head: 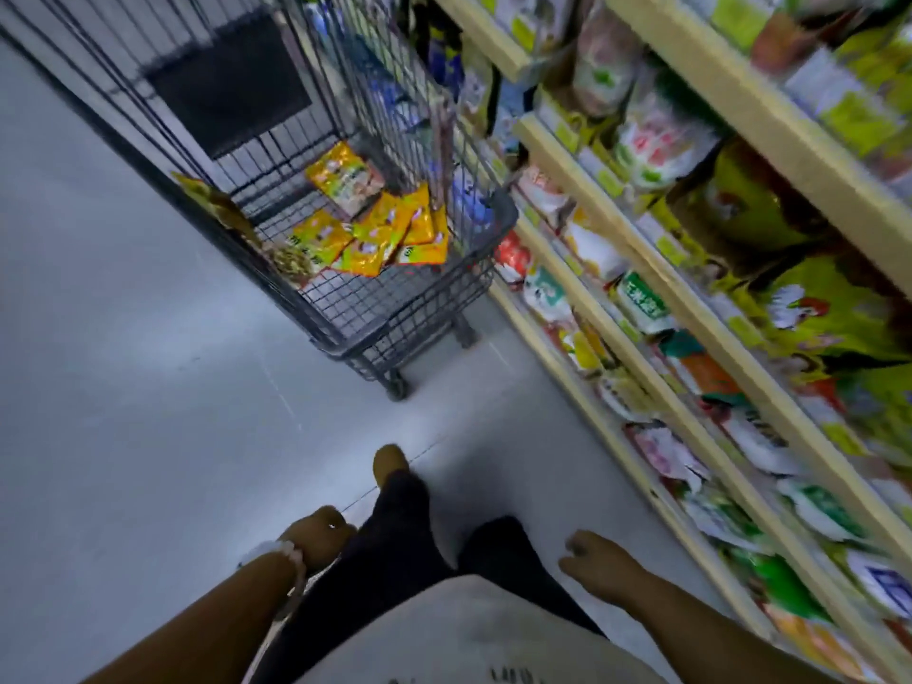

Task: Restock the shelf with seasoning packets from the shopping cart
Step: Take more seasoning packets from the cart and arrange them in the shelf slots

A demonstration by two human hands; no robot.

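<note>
A dark wire shopping cart (395,318) stands ahead of me on the grey floor, close to the shelves. Several yellow-orange seasoning packets (380,229) lie in a loose pile in its basket. The wooden shelf unit (656,269) runs along the right, its tiers packed with blurred bags and packets. My left hand (321,535) hangs low beside my left leg, fingers curled with nothing in them. My right hand (592,560) hangs low by my right leg, fingers loosely curled, also holding nothing. Both hands are well short of the cart.
A dark flap panel (227,86) sits at the cart's far end. My dark trousers and one tan shoe (390,461) point toward the cart. Bare grey floor (123,362) stretches to the left of the cart.
</note>
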